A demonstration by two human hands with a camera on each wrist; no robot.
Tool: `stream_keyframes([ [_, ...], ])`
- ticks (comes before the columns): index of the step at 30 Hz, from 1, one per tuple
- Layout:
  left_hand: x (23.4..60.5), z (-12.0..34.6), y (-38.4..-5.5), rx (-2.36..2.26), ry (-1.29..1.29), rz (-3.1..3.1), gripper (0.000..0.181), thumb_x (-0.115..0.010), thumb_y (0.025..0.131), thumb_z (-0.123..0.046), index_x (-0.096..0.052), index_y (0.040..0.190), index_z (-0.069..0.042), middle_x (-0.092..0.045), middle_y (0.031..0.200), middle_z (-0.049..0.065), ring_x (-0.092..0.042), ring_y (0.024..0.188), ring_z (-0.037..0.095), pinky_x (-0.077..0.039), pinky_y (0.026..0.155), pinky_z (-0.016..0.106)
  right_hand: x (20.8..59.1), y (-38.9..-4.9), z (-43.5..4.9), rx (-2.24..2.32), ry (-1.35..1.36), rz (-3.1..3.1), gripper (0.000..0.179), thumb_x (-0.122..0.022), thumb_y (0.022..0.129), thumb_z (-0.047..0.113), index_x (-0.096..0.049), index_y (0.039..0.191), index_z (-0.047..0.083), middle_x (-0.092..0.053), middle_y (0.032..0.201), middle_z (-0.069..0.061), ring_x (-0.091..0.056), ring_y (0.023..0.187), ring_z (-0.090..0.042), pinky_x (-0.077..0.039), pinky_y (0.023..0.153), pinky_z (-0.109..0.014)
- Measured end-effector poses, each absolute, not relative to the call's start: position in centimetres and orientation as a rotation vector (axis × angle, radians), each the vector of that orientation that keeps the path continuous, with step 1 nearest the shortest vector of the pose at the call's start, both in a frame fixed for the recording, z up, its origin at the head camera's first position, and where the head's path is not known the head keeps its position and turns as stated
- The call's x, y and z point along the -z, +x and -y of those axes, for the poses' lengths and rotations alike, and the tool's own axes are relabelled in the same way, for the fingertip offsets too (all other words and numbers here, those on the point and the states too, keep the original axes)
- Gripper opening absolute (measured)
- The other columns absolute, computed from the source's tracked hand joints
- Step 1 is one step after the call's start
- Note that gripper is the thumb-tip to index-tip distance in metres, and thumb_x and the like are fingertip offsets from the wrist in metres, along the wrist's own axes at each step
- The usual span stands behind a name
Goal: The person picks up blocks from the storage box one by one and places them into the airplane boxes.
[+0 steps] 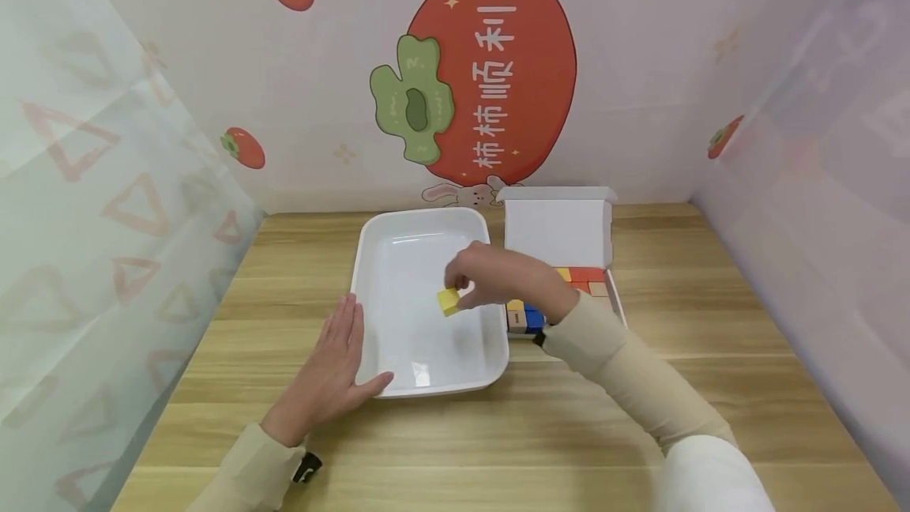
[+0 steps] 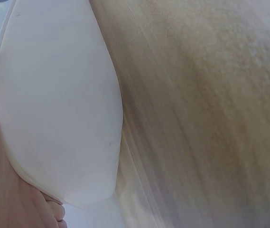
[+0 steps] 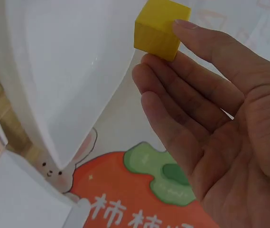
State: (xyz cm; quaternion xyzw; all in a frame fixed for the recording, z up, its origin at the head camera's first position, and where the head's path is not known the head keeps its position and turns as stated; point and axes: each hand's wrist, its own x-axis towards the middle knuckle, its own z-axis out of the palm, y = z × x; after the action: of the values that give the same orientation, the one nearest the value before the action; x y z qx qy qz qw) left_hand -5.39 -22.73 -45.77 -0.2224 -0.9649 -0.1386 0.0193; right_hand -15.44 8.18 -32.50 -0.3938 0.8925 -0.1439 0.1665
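Observation:
Between thumb and fingers, my right hand (image 1: 490, 273) pinches a yellow cube (image 1: 448, 302) above the white tray (image 1: 419, 338). In the right wrist view the yellow cube (image 3: 158, 28) shows plain faces, with the thumb on one side and fingertips beneath. My left hand (image 1: 332, 366) lies at the tray's near left corner, its fingers straight along the left rim and its thumb at the front rim. The left wrist view shows that hand (image 2: 28, 206) against the tray's outer wall (image 2: 61, 109).
To the tray's right stands an open white box (image 1: 558, 231) with its lid raised, packed with coloured blocks (image 1: 586, 275), partly hidden by the right forearm. The wooden table (image 1: 441, 449) meets a printed backdrop (image 1: 313, 156) behind, with fabric walls at both sides.

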Motion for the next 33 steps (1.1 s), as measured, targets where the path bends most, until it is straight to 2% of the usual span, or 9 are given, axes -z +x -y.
stream_keyframes([
  [12, 45.7, 22.7, -5.4, 0.419, -0.694, 2.982, 0.114, -0.064, 0.095, -0.06, -0.01, 0.163, 0.013, -0.002, 0.175, 0.03, -0.004, 0.165, 0.046, -0.02, 0.131, 0.064, 34.1, -13.5, -18.8, 0.612, -0.845, -2.675, 0.028, -0.088, 0.088, 0.018, -0.08, 0.114, 0.014, -0.078, 0.103, 0.002, -0.066, 0.089, -0.013, -0.064, 0.083, -0.03],
  [21, 45.7, 22.6, -5.4, 0.42, -0.699, 2.984, 0.114, -0.064, 0.095, -0.061, -0.011, 0.163, 0.014, -0.002, 0.175, 0.031, -0.005, 0.165, 0.047, -0.022, 0.129, 0.067, 35.1, -11.8, -25.9, 0.609, -0.552, -2.7, 0.031, -0.082, 0.093, 0.019, -0.077, 0.122, 0.009, -0.076, 0.114, -0.005, -0.067, 0.1, -0.02, -0.064, 0.09, -0.041],
  [27, 45.7, 22.7, -5.3, 0.435, -0.702, 2.986, 0.114, -0.064, 0.095, -0.06, -0.01, 0.163, 0.014, 0.0, 0.175, 0.031, -0.003, 0.165, 0.047, -0.019, 0.131, 0.063, 36.1, -11.0, -29.3, 0.638, -0.568, -2.715, 0.03, -0.084, 0.09, 0.014, -0.078, 0.117, 0.003, -0.077, 0.108, -0.006, -0.07, 0.097, -0.02, -0.065, 0.087, -0.042],
  [33, 45.8, 22.8, -5.3, 0.446, -0.702, 2.982, 0.115, -0.064, 0.096, -0.06, -0.008, 0.163, 0.014, 0.001, 0.175, 0.031, -0.002, 0.165, 0.047, -0.016, 0.133, 0.06, 37.3, -10.5, -30.6, 0.614, -0.544, -2.747, 0.029, -0.085, 0.088, 0.013, -0.079, 0.114, 0.004, -0.078, 0.106, -0.005, -0.072, 0.095, -0.019, -0.066, 0.085, -0.04],
])
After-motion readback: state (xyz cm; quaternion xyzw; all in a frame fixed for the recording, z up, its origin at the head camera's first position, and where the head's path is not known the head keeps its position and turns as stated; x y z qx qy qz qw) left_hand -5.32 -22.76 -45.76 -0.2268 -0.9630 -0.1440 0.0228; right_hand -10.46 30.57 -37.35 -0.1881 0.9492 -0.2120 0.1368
